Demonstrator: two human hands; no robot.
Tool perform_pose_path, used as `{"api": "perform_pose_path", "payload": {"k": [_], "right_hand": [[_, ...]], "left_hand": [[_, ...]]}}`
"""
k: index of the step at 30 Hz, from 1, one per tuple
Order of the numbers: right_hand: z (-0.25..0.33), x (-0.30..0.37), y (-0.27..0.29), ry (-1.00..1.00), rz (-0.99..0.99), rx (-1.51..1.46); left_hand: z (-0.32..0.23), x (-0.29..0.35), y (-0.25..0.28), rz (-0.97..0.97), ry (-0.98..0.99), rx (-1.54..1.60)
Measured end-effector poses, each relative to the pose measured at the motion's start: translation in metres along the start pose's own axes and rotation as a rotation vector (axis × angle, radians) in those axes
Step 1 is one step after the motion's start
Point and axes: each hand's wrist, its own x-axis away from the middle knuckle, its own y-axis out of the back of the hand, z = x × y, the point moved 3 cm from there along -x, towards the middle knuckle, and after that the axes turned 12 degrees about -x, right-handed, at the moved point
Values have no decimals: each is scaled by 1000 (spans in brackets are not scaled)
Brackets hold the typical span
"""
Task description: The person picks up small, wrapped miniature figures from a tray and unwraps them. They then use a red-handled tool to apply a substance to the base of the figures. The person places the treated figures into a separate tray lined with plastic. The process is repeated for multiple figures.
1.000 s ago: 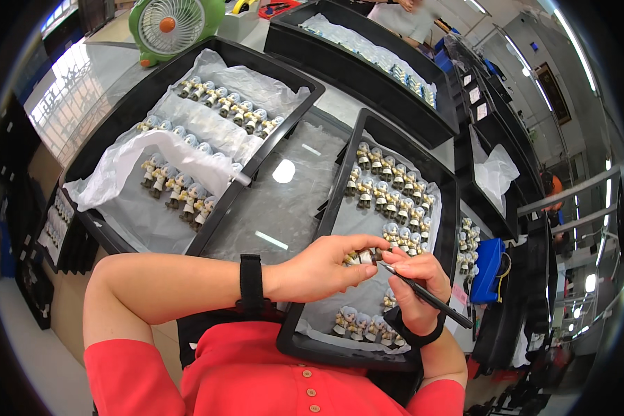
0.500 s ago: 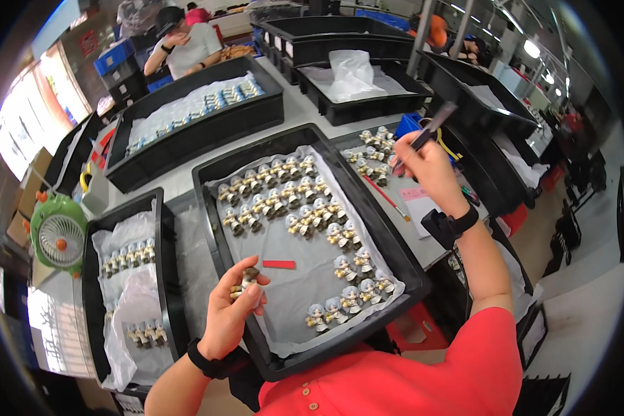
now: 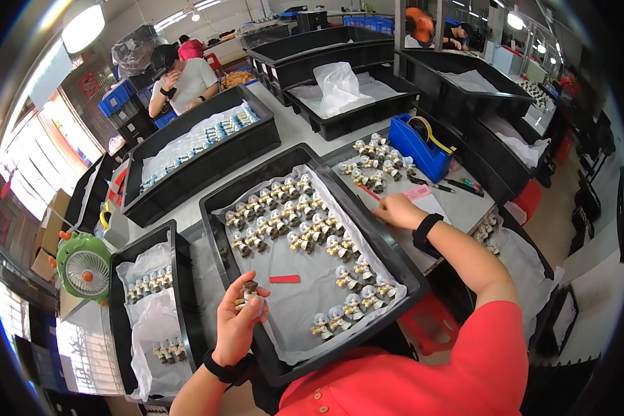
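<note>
In my left hand is a small figurine with a brown base and a white and yellow body, pinched between thumb and fingers over the left side of a black tray. Standing in the lined tray are rows of similar figurines with pale blue hair, and a red strip lies on the liner. Beyond the tray's right edge, my right hand is closed low at the table on a thin red-handled paintbrush; the fingers hide its other end.
More figurines cluster on the table beside a blue tape dispenser, dark pens and a white paper. At left stand a smaller tray and a green fan. Other trays and a seated person are farther back.
My right hand has come down from above the table onto the red paintbrush, and the dark tool it held is out of it. My left hand keeps the figurine. The view has shifted.
</note>
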Motion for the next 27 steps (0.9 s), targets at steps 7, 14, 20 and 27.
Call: {"api": "perform_pose_path", "payload": {"k": [7,14,20,27], "right_hand": [[-37,-27,-12,-91,-112,61],[34,-3,69,-77,89,-161],[202,29,69,417,-138,-655],[267,50,-15,903,48,-685]], "left_hand": [[4,3,9,24,5,38],[7,-2,11,83,84,172],[7,0,16,114,66,174],[7,-4,17,147,63,142]]}}
